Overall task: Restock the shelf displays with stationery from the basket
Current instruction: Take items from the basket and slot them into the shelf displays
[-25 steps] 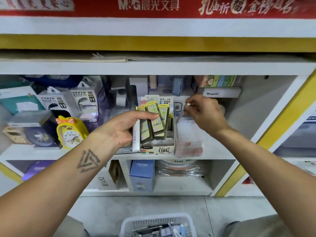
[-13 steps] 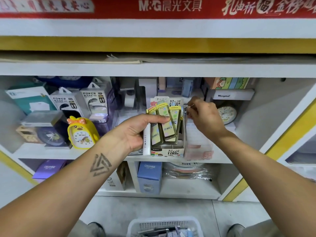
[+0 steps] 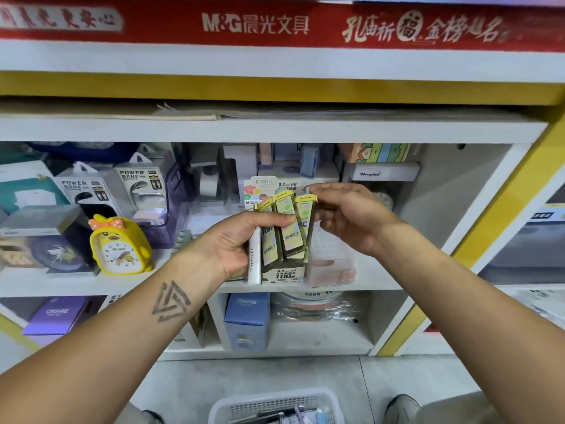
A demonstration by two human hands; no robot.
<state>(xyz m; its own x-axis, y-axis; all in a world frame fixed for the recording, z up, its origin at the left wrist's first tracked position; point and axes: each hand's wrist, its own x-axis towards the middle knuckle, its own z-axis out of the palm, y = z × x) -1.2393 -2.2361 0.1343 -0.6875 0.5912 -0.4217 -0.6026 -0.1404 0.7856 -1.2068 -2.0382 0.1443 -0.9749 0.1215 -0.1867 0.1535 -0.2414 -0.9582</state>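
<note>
Fan of slim olive-and-yellow pencil-lead cases (image 3: 289,231) – gripped by the left hand (image 3: 235,243), thumb across the fronts, held directly before the printed cardboard display box (image 3: 282,272) on the white shelf (image 3: 360,283). Rightmost case pinched by the right hand (image 3: 348,217). White perforated plastic basket (image 3: 275,405) – seen well below the display box, on the floor

The red banner (image 3: 275,24) above the shelving reads "M&G" followed by Chinese characters. Two hanging packages (image 3: 137,191) are marked "POWER BANK"; the display carton (image 3: 286,272) reads "0.7 HB" and "100". Two boxes (image 3: 247,319) below read "CRUHRE", and a white box (image 3: 383,172) "Henghui".
</note>
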